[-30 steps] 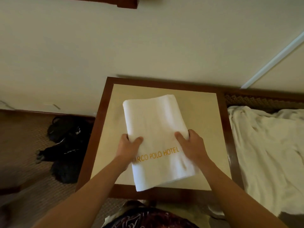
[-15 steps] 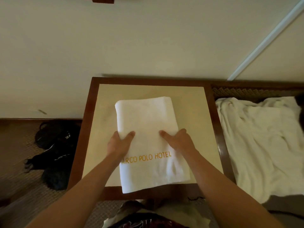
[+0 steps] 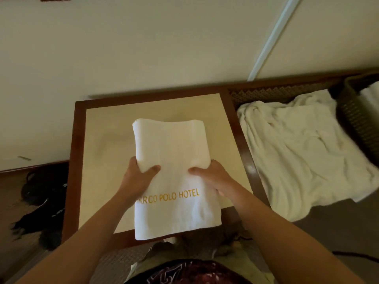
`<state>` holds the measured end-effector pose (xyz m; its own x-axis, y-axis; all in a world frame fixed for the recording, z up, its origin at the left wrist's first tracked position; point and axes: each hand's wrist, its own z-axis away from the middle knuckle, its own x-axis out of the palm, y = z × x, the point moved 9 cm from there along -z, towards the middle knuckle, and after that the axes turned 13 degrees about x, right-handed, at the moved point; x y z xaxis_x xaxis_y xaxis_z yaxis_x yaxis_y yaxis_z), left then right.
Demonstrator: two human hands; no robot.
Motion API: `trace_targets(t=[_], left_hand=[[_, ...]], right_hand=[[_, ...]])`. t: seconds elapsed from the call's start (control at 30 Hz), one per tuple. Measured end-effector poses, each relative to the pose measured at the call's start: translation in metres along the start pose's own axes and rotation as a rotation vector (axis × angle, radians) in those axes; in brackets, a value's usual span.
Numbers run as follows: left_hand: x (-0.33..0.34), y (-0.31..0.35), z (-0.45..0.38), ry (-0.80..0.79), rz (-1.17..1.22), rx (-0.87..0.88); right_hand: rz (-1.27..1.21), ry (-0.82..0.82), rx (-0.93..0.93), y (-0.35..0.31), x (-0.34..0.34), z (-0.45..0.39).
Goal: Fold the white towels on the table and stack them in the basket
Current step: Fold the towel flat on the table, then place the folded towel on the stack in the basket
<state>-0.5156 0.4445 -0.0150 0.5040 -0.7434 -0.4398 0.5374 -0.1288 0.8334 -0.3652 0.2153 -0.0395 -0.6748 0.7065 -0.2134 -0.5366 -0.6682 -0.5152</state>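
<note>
1. head view: our left hand [image 3: 137, 179] and right hand [image 3: 212, 177] grip the folded towel [image 3: 172, 160] by its sides, thumbs on top.
2. it sits over the table [image 3: 98, 152], near edge overhanging.

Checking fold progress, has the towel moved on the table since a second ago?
Yes. The towel has slid toward the person; its near end now hangs past the table edge, gripped by the left hand and right hand.
</note>
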Motion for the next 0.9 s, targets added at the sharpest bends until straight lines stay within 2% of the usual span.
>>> trace_targets(t=[0.13,0.3,0.5,0.7,0.9], left_hand=[[0.047,0.047,0.01,-0.03,-0.075,0.088],[0.148,0.109,0.036,-0.116,-0.059,0.199],[0.303,0.177,0.088,-0.284,-0.065,0.302],[0.475,0.247,0.155,-0.519,-0.042,0.442],[0.613,0.318,0.225,-0.751,-0.015,0.542]], right_hand=[[-0.116,0.113,-0.099,0.014,-0.059,0.023],[-0.163,0.276,-0.17,0.056,-0.169,0.048],[-0.252,0.458,-0.129,0.154,-0.314,0.074],[-0.389,0.681,-0.083,0.254,-0.465,0.139],[-0.573,0.867,0.01,0.342,-0.574,0.193]])
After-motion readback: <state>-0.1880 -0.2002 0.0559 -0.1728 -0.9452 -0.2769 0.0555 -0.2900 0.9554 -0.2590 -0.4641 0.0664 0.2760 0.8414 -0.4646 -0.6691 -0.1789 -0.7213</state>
